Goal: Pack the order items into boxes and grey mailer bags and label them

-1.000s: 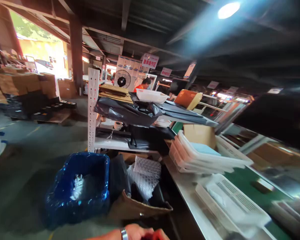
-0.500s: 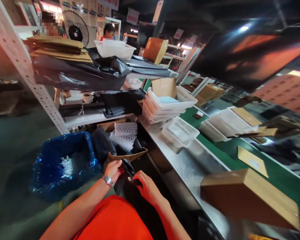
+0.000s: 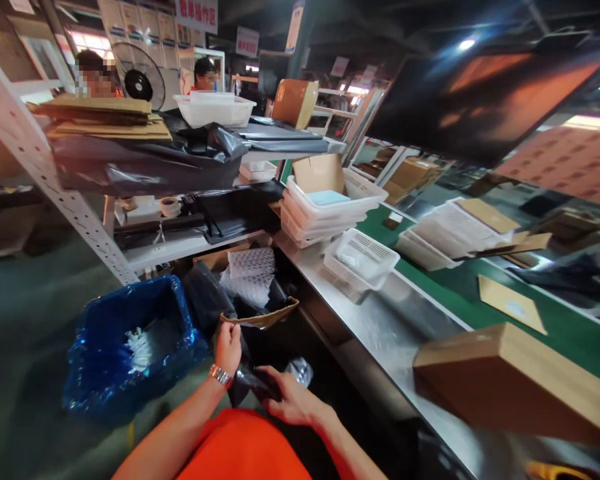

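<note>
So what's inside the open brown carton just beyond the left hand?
In the carton, bubble wrap sits uppermost, with dark material beside it. Whatever lies beneath is covered, so the bottom can't be seen; the left hand blocks part of the near edge.

Held plastic [image 3: 245,383]: thin, soft, black with greyish shine
Bin [image 3: 100,327]: rectangular, lined with glossy blue plastic
Shirt [image 3: 245,453]: plain orange-red cloth
Bubble wrap [image 3: 251,283]: whitish plastic sheet, patterned with small bubbles
</note>
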Action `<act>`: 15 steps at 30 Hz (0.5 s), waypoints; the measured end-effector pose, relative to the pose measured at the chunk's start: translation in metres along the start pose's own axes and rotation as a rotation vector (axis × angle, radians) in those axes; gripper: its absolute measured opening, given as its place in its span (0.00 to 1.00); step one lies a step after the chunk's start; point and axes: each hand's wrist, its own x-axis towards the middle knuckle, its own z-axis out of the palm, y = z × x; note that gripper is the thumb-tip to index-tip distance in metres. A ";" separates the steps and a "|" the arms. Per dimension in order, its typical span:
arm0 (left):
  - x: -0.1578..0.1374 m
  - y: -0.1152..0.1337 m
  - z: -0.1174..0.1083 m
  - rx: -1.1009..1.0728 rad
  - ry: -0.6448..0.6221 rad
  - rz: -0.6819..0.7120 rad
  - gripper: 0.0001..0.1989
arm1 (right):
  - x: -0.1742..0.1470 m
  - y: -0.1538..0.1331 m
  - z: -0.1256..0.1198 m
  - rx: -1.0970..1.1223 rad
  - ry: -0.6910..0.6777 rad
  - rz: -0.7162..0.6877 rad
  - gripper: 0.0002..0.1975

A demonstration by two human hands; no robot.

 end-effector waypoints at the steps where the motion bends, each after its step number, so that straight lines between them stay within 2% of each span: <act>1: 0.002 0.001 -0.003 0.018 -0.010 0.026 0.23 | -0.001 0.008 -0.002 0.140 -0.013 0.072 0.41; 2: 0.004 0.001 -0.007 0.028 -0.022 0.045 0.22 | -0.002 0.019 -0.005 0.286 0.014 0.161 0.49; 4: 0.007 0.002 -0.015 0.041 -0.051 0.063 0.21 | -0.002 0.044 -0.007 0.492 0.155 0.381 0.57; 6: 0.006 0.003 -0.020 0.059 -0.109 0.058 0.20 | -0.001 0.070 -0.006 0.472 0.322 0.587 0.57; 8: 0.001 0.005 -0.021 0.086 -0.176 0.045 0.18 | 0.001 0.089 -0.003 0.287 0.392 0.660 0.50; 10: -0.009 0.008 -0.016 0.117 -0.239 0.046 0.15 | 0.005 0.098 0.000 0.076 0.457 0.558 0.37; 12: -0.020 0.013 -0.009 0.149 -0.315 0.059 0.13 | 0.011 0.098 0.003 -0.099 0.605 0.346 0.28; 13: -0.026 0.017 -0.006 0.162 -0.360 0.065 0.12 | 0.015 0.097 0.005 -0.168 0.687 0.241 0.29; 15: -0.038 0.028 -0.003 0.174 -0.441 0.069 0.10 | 0.027 0.097 0.008 -0.255 0.793 0.110 0.38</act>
